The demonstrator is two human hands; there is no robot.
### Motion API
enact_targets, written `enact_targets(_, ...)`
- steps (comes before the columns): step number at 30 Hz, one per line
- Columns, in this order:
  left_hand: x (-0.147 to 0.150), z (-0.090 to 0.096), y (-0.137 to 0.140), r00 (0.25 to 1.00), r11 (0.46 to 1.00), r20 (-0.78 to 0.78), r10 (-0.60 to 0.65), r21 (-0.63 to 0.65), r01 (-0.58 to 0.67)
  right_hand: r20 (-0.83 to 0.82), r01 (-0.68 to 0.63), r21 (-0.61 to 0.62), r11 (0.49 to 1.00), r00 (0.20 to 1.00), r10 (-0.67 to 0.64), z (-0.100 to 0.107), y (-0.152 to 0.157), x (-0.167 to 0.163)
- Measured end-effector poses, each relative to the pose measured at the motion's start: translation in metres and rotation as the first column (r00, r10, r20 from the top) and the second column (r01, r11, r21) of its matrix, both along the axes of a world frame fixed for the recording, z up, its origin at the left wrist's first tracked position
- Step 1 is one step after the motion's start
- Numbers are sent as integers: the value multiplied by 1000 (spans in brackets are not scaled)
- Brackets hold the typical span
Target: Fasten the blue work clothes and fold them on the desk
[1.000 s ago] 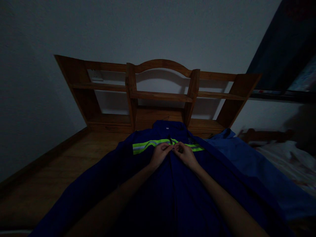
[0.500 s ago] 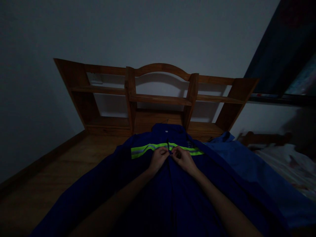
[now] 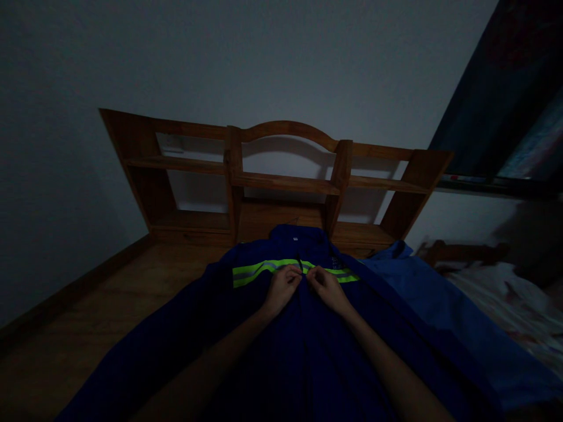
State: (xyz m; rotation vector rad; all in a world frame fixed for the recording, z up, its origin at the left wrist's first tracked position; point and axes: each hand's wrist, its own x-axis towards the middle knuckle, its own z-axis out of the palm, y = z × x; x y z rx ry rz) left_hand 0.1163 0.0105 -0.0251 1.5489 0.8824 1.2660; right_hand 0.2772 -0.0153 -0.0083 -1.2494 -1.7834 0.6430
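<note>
A dark blue work jacket [image 3: 281,346] lies spread out, its collar at the far end and a yellow-green and grey reflective stripe [image 3: 247,273] across the chest. My left hand [image 3: 281,290] is closed in a pinch on the jacket's front edge, at the stripe beside the centre opening. Just across that opening, my right hand [image 3: 328,288] pinches the other front edge, its fingertips close to the left ones. A small pale label [image 3: 295,239] shows inside the collar. Whatever lies between the fingertips is too small and dark to make out.
Behind the collar stands a wooden shelf unit [image 3: 285,183] against the pale wall [image 3: 272,64]. Lighter blue cloth [image 3: 422,287] lies to the right, near crumpled white bedding [image 3: 505,287]. Wooden boards [image 3: 145,266] show at the left. A dark curtain [image 3: 475,88] hangs at the upper right.
The fingertips have drawn slightly apart at the jacket's opening, both hands staying by the stripe. My view has shifted a little, so the shelf sits lower.
</note>
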Motion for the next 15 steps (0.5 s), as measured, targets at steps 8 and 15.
enact_targets(8,-1,0,-3,998,1000,-63,8,-1,-8,-151,-133,-129,983,982,113,-9,9,9)
enact_targets(15,-2,16,-16,884,955,-426,192,289,-68,25,-54,-54,997,998,55,4,-4,0)
